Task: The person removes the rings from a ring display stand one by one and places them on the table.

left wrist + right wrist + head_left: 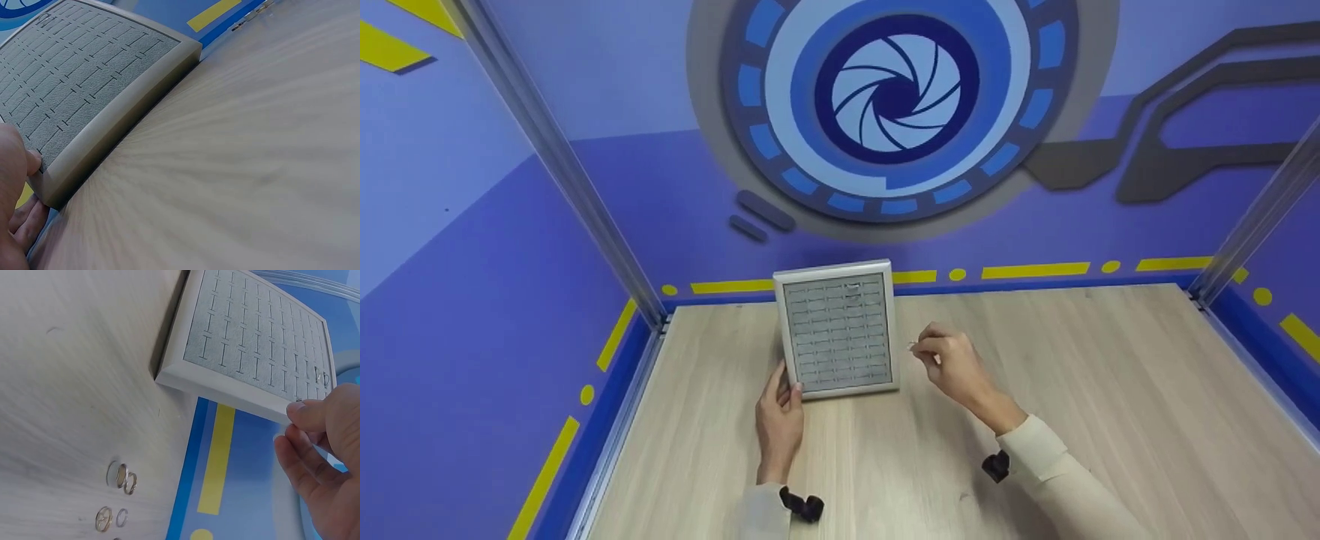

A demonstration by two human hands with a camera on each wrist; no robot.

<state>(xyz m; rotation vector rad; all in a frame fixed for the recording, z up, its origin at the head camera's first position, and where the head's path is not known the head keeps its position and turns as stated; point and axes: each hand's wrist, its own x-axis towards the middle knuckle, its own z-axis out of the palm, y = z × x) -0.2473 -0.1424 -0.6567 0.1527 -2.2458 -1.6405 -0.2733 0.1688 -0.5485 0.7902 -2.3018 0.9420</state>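
A ring display tray [894,337] with a pale frame and a grey slotted pad [840,330] stands tilted up on the table. My left hand [780,424] grips its lower left corner, thumb on the front and fingers behind the edge. A few rings [318,375] sit in slots near the tray's top right. Just right of the tray, my right hand [956,367] pinches a small shiny ring [913,346] between thumb and fingertips. In the right wrist view that ring is mostly hidden by the thumb.
Several loose rings, among them a gold-coloured ring [103,518] and a thin silvery ring [122,517], lie on the wooden table [1110,390] to the tray's right. A blue and purple wall [622,195] rises behind the tray. Metal posts [562,165] stand at the table's back corners.
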